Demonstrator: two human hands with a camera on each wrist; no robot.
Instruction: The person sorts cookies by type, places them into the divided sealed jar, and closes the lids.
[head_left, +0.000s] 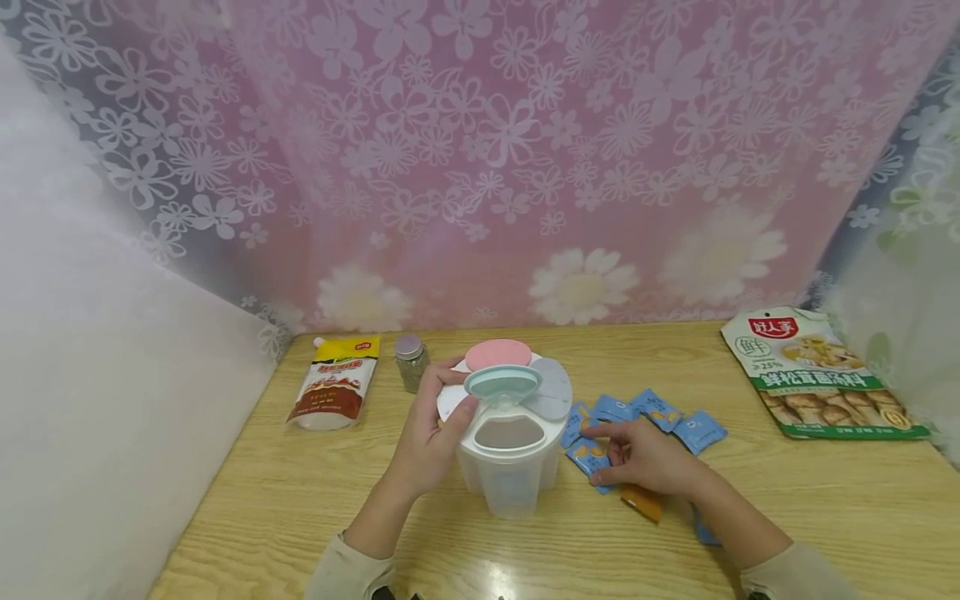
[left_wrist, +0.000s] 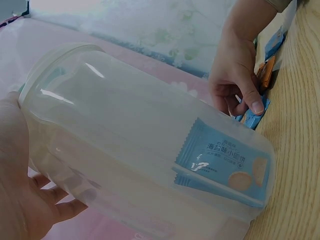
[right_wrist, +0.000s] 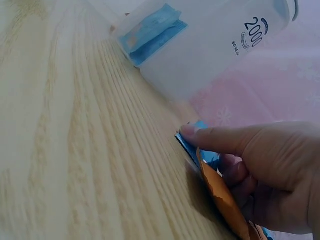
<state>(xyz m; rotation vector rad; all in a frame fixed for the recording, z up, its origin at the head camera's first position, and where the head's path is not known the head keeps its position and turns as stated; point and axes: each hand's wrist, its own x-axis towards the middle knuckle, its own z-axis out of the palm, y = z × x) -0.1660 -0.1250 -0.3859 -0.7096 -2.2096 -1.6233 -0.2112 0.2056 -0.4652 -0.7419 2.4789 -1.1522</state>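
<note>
A translucent plastic storage container (head_left: 510,492) with a white lid stands upright on the table. Its teal flap (head_left: 504,382) is raised over an opening, while the pink and grey flaps lie flat. My left hand (head_left: 427,446) grips the lid's left side, thumb on top and fingers around the back. Blue biscuit packets (left_wrist: 222,160) show inside through the wall. To the container's right, my right hand (head_left: 652,458) pinches a small blue biscuit packet (head_left: 588,457) between thumb and index finger, low at the table. The other fingers are curled under.
Several more blue packets (head_left: 699,431) lie around the right hand, with an orange packet (head_left: 642,502) below it. A yellow and brown pouch (head_left: 336,383) and a small jar (head_left: 412,364) stand back left. A large mushroom-printed bag (head_left: 825,375) lies at right.
</note>
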